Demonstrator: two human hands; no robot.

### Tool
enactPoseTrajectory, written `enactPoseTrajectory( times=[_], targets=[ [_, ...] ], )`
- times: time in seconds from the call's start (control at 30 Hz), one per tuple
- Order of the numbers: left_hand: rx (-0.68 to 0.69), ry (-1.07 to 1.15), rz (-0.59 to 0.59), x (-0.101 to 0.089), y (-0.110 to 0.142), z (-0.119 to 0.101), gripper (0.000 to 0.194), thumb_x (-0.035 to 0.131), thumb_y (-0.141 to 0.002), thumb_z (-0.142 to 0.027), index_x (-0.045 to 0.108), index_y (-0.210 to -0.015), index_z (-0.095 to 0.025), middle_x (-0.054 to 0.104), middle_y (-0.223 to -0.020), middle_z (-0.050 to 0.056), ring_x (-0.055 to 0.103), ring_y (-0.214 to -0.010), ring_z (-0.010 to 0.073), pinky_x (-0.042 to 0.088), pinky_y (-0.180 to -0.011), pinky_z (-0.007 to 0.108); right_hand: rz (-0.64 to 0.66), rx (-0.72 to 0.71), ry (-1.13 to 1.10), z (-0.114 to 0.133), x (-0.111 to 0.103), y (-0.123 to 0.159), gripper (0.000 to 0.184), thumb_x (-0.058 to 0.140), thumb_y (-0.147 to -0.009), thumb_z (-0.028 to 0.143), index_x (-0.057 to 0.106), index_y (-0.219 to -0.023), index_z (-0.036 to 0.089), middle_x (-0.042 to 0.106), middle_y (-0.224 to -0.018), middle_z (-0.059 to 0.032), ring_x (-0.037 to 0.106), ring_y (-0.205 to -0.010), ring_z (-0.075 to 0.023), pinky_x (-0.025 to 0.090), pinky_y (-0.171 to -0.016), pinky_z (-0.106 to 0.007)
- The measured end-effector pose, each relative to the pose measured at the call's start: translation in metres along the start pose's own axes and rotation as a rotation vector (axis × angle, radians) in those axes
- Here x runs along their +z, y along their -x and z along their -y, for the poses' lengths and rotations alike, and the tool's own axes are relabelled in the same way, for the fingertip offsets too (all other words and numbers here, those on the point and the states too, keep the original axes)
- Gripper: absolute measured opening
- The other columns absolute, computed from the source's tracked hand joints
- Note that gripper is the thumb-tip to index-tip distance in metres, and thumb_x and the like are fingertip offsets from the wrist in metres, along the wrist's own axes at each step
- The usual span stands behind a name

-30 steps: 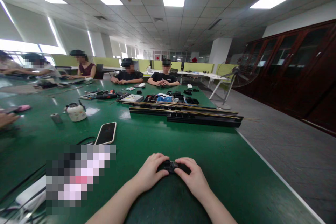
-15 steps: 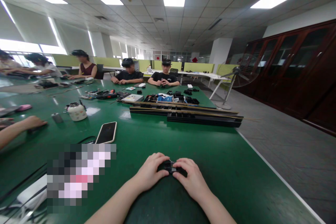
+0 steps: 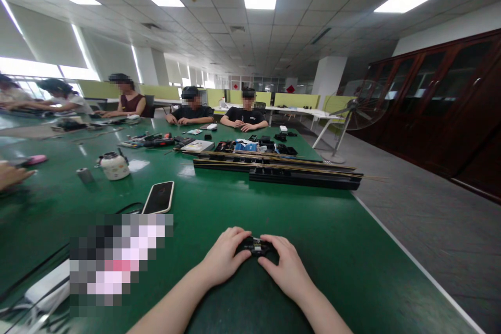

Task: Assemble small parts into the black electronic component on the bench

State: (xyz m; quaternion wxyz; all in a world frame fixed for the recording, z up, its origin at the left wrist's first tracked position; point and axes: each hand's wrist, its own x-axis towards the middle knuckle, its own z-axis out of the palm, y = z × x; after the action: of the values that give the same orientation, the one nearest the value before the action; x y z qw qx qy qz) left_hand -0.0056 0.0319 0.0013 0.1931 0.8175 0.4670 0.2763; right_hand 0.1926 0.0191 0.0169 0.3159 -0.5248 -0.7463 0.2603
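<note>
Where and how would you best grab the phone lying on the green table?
I'd grip the phone by its two long edges near the far end, reaching down from above and from the right. It lies flat, screen up, so only its thin sides offer a hold; the dark cable lies beside its near left corner.

On the green table [image 3: 313,229], a small black part [image 3: 256,247] is held between the left hand [image 3: 227,255] and the right hand [image 3: 285,261], near a phone [image 3: 158,198].
</note>
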Motion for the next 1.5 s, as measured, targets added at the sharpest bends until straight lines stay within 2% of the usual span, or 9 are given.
enactPoseTrajectory(
  times=[0.33, 0.67, 1.0, 1.23, 1.5],
  targets=[
    [0.003, 0.000, -0.018, 0.002, 0.001, 0.003, 0.037, 0.054, -0.083, -0.023, 0.050, -0.120, -0.023, 0.054, -0.114, 0.006, 0.050, -0.104, 0.0215, 0.041, -0.094, 0.038, -0.011, 0.019, -0.015, 0.002, -0.001, 0.001, 0.031, 0.055, -0.075, 0.028, 0.061, -0.105, 0.022, 0.064, -0.109, -0.0063, 0.055, -0.104, -0.0224, 0.039, -0.095, -0.037],
    [-0.004, 0.038, -0.019, 0.000, 0.001, 0.001, 0.041, 0.055, -0.083, -0.026, 0.047, -0.123, -0.022, 0.054, -0.116, 0.007, 0.048, -0.107, 0.0223, 0.040, -0.095, 0.040, -0.011, 0.037, -0.025, 0.003, -0.002, 0.000, 0.030, 0.056, -0.075, 0.028, 0.062, -0.104, 0.023, 0.064, -0.108, -0.0065, 0.055, -0.104, -0.0235, 0.039, -0.094, -0.037],
    [-0.004, 0.035, 0.023, -0.002, 0.000, -0.002, 0.035, 0.061, -0.078, -0.024, 0.054, -0.112, -0.024, 0.056, -0.110, 0.004, 0.050, -0.103, 0.0216, 0.041, -0.092, 0.037, 0.037, -0.042, 0.001, 0.002, -0.002, 0.000, 0.024, 0.063, -0.069, 0.028, 0.066, -0.093, 0.026, 0.066, -0.105, -0.0031, 0.054, -0.106, -0.0233, 0.036, -0.095, -0.040],
    [0.018, 0.051, -0.001, -0.004, 0.001, -0.004, 0.044, 0.066, -0.074, -0.029, 0.051, -0.115, -0.022, 0.056, -0.110, 0.006, 0.051, -0.103, 0.0230, 0.041, -0.091, 0.037, 0.039, -0.035, 0.004, 0.002, -0.002, -0.001, 0.016, 0.063, -0.071, 0.026, 0.066, -0.086, 0.025, 0.066, -0.102, -0.0033, 0.055, -0.105, -0.0233, 0.037, -0.094, -0.040],
    [0.020, 0.034, 0.033, -0.007, 0.000, -0.007, 0.038, 0.065, -0.075, -0.027, 0.054, -0.111, -0.023, 0.058, -0.106, 0.005, 0.052, -0.099, 0.0221, 0.041, -0.089, 0.036, 0.042, -0.077, 0.038, 0.005, -0.002, 0.003, 0.015, 0.061, -0.074, 0.025, 0.065, -0.088, 0.026, 0.066, -0.105, -0.0027, 0.053, -0.108, -0.0235, 0.035, -0.095, -0.041]
  ],
)
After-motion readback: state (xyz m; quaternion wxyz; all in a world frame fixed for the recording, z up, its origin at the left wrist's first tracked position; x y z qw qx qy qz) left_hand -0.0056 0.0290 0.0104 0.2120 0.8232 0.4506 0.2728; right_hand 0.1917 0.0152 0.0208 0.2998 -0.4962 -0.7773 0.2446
